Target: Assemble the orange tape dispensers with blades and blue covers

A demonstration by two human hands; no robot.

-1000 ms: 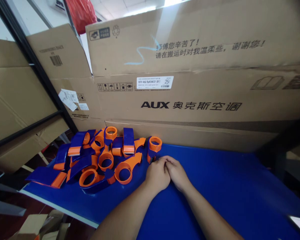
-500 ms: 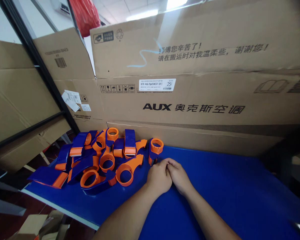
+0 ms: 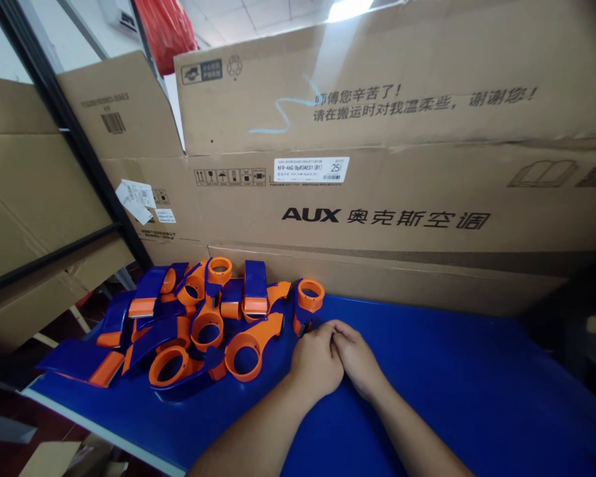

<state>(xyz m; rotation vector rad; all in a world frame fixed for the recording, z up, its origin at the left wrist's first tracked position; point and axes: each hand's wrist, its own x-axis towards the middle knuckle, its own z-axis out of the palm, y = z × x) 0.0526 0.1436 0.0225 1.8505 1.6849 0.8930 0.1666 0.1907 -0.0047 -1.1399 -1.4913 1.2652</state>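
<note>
My left hand [image 3: 316,358] is closed in a loose fist above the blue tabletop [image 3: 427,377]. Against it, fingers meeting at the front, rests my right hand [image 3: 356,358], closed too. Whatever either hand may hold is hidden. Just beyond the left knuckles is an orange and blue tape dispenser [image 3: 310,303], its lower end partly behind the hand; I cannot tell whether they touch. To the left lies a pile of several similar dispensers, among them one with its orange ring [image 3: 246,356] nearest my left forearm.
A large cardboard sheet [image 3: 377,179] with printed lettering stands along the table's back edge. A black metal post [image 3: 89,152] rises at the left, beside more cardboard [image 3: 24,192]. A red plastic bag [image 3: 167,33] hangs above. Cardboard pieces [image 3: 52,458] lie on the floor lower left.
The view has shifted slightly, so the dispenser pile appears a little lower and farther left. Both hands keep the same closed pose together.
</note>
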